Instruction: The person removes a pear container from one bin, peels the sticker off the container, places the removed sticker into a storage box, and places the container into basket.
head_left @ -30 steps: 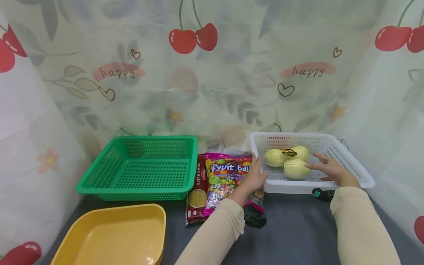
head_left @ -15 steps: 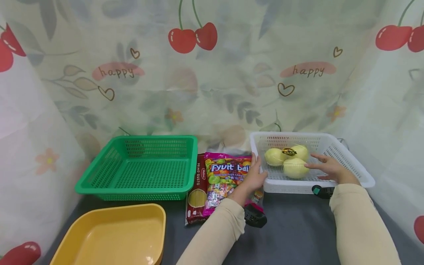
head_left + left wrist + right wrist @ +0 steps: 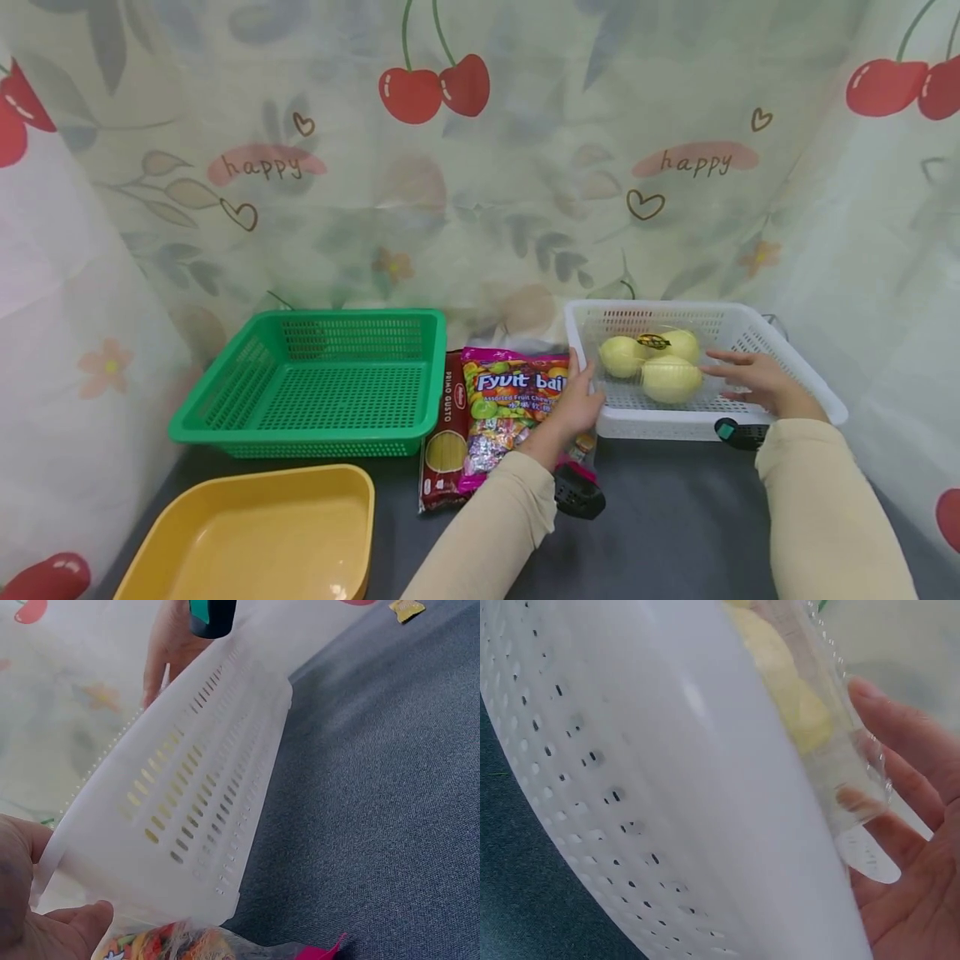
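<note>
From my head, the pack of yellow fruit [image 3: 671, 380] sits inside the white basket [image 3: 660, 426], between my left hand [image 3: 577, 406] and right hand [image 3: 767, 383]. At my left wrist, that hand grips the basket's rim. At my right wrist, loosely spread fingers [image 3: 904, 735] lie at the pack's clear edge; contact is unclear.

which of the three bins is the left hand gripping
The white basket at the right, with pale yellow fruit inside: the left hand grips it, while the green basket and yellow tray stand untouched.
</note>
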`<move>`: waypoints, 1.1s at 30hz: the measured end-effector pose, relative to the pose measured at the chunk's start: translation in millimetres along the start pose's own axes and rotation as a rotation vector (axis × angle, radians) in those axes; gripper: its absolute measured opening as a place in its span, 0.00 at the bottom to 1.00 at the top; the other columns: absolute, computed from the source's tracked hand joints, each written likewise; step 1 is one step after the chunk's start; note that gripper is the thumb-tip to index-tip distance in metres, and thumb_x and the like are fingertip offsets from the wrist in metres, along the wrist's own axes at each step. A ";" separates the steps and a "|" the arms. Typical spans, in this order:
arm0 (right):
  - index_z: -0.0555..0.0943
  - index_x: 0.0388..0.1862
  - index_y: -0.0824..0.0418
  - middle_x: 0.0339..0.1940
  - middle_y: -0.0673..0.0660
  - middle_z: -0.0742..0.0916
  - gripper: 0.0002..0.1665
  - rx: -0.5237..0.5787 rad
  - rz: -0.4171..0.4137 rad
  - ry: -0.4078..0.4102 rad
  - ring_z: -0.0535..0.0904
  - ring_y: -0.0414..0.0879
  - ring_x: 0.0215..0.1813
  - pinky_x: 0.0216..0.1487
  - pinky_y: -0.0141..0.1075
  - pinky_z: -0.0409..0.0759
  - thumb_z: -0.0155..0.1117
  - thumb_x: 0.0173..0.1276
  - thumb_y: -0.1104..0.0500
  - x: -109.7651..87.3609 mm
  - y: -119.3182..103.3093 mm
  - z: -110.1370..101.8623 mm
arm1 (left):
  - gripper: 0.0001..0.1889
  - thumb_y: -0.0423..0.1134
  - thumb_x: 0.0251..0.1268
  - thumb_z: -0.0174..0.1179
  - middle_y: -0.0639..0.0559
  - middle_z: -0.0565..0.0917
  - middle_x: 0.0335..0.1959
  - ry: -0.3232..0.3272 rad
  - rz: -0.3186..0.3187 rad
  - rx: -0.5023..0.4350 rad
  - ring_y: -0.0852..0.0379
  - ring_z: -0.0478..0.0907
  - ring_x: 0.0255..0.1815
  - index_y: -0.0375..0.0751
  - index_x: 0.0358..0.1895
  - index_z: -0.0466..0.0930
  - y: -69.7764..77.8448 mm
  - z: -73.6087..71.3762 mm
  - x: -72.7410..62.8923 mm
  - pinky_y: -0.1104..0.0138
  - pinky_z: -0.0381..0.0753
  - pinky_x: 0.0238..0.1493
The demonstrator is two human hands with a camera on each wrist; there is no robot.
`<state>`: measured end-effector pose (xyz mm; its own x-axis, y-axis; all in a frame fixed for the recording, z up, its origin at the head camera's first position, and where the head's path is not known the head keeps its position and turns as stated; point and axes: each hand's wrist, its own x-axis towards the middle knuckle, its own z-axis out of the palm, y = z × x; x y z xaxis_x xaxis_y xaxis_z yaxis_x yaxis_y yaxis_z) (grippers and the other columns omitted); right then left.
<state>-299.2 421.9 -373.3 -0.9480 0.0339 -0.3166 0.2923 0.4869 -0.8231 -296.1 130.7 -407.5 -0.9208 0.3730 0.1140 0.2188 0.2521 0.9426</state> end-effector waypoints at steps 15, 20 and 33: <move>0.70 0.59 0.53 0.59 0.49 0.68 0.30 0.087 -0.154 0.107 0.77 0.22 0.39 0.54 0.31 0.79 0.65 0.60 0.45 -3.0 6.4 -9.6 | 0.37 0.27 0.59 0.49 0.43 0.35 0.76 -0.025 0.015 -0.050 0.45 0.36 0.76 0.29 0.72 0.45 -0.4 -2.2 -1.5 0.55 0.45 0.74; 0.69 0.59 0.57 0.52 0.44 0.74 0.30 0.078 -0.179 0.112 0.78 0.24 0.39 0.52 0.32 0.80 0.64 0.62 0.47 -4.8 5.8 -9.4 | 0.37 0.26 0.59 0.49 0.43 0.35 0.76 -0.021 0.013 -0.048 0.46 0.37 0.76 0.30 0.72 0.45 -0.5 -1.8 -1.5 0.55 0.46 0.75; 0.79 0.41 0.44 0.38 0.35 0.81 0.10 0.358 -0.222 -0.004 0.82 0.32 0.41 0.46 0.29 0.82 0.61 0.65 0.59 -10.0 15.1 -12.9 | 0.38 0.26 0.59 0.49 0.43 0.34 0.76 -0.038 0.013 -0.073 0.47 0.35 0.77 0.30 0.72 0.43 -2.0 -3.2 -0.7 0.56 0.43 0.75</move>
<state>-287.0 440.2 -376.5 -0.9926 -0.0418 -0.1143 0.1070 0.1475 -0.9833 -296.9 127.0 -408.5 -0.9050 0.4094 0.1158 0.2052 0.1818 0.9617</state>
